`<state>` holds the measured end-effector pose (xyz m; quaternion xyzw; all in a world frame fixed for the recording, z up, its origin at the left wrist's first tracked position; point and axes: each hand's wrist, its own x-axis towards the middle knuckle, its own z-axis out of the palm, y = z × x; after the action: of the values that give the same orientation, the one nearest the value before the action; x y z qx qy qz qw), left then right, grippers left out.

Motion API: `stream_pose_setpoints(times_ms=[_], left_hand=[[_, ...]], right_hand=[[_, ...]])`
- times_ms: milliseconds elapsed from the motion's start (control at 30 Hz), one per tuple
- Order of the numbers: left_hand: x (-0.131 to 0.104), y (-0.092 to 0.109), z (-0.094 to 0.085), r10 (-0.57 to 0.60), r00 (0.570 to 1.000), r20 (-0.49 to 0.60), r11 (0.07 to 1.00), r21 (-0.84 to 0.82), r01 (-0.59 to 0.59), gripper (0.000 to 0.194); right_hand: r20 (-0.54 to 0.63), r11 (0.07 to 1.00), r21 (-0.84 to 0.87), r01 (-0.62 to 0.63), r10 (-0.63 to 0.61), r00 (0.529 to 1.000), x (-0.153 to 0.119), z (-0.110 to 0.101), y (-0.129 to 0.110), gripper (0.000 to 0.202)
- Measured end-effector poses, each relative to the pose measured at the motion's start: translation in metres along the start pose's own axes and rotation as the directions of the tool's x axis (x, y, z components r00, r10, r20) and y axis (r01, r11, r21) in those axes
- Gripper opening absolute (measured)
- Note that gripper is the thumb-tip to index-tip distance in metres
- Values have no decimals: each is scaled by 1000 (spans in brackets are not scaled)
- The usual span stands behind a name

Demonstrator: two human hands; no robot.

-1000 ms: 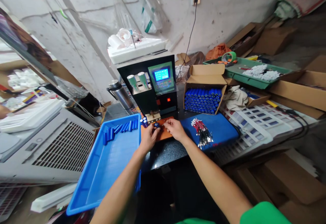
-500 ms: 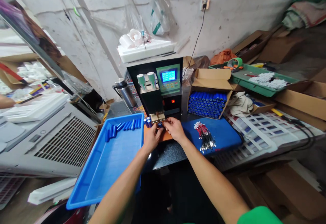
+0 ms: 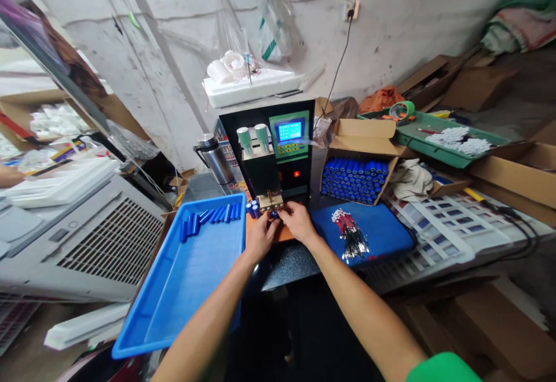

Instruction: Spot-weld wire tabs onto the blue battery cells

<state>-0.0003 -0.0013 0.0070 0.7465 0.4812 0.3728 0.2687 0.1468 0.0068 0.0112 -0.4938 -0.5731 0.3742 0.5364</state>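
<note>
Under the electrodes of a black spot welder [image 3: 263,176], a blue cylindrical battery cell [image 3: 274,214] is held, mostly hidden by fingers. My left hand [image 3: 259,237] is closed on its left side, the fingertips pinching at it. From the right, my right hand [image 3: 299,223] is closed with thumb and fingers at the same cell; whether it also pinches a small part there is too small to tell. A few more blue cells [image 3: 252,208] stand upright just left of the electrodes. Beneath lies an orange mat [image 3: 284,233].
To the left is a blue tray [image 3: 191,278] with several blue cells. At right, red and black wires [image 3: 350,231] lie on a blue pad [image 3: 386,234], before a cardboard box [image 3: 365,129] of cells. A steel flask [image 3: 215,159] stands behind the tray.
The welder's screen now shows a different display. My right fingers have come slightly lower and closer around the cell; the left hand stays nearly in place. The view has shifted a little.
</note>
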Motion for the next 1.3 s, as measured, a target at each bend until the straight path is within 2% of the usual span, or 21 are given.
stream_pose_setpoints(times_ms=[900, 1300], left_hand=[[0, -4, 0, -7, 1000, -5, 1000, 3, 7, 30], [1, 1, 0, -3, 1000, -3, 1000, -3, 3, 31]], right_hand=[[26, 999, -28, 19, -19, 999, 1, -1, -3, 16], [19, 1000, 24, -7, 6, 1000, -3, -1, 0, 17]])
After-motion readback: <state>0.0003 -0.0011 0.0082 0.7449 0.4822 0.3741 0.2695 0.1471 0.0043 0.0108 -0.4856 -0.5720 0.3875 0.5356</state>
